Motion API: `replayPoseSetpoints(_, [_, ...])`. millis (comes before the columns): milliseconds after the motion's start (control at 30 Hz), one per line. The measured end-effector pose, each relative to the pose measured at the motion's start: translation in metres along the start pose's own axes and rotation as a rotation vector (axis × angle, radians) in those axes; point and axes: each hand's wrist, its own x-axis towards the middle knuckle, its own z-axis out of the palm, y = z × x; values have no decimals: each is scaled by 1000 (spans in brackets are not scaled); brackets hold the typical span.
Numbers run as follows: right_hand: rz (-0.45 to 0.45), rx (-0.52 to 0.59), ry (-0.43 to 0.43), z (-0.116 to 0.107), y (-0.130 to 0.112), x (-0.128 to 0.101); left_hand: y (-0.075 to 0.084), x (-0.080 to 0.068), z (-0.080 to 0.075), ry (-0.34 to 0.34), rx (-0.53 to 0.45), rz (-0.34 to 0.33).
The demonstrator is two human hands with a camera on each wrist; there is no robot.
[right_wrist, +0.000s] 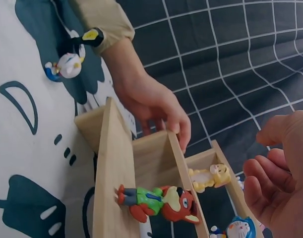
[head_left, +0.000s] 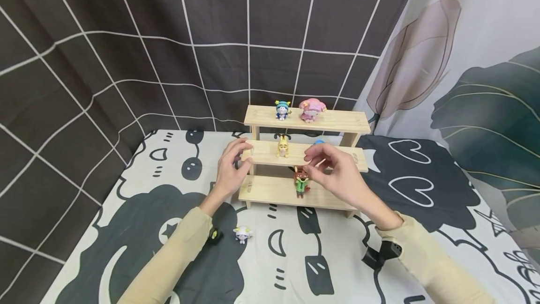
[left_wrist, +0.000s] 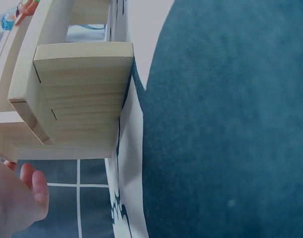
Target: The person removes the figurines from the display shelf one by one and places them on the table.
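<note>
- Left hand (head_left: 231,168) holds the left end of the shelf's (head_left: 270,190) middle step, fingers curled over its edge.
- Right hand (head_left: 333,169) hovers just above the fox (head_left: 301,181) on the bottom step, fingers loosely apart, holding nothing.

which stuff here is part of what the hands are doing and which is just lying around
In hand:
left hand gripping the wooden stepped shelf
right hand open above the fox figurine

Lying about:
yellow figurine
pink figurine
blue figurine
white figurine on the cloth
</note>
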Motion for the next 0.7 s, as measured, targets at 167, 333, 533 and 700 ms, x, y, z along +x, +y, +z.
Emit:
replayPoseSetpoints(167, [-5, -22, 27, -5, 4, 5, -1, 0, 1, -2, -6, -2])
replayPoseSetpoints(333, [-10, -45, 63, -13, 9, 11, -1, 0, 0, 3, -7, 1])
replayPoseSetpoints(533, [12, -60, 87, -21, 13, 20, -2, -1, 0, 5, 3, 18])
replayPoseSetpoints(700, [38, -67, 103, -27, 15, 27, -3, -2, 0, 4, 3, 22])
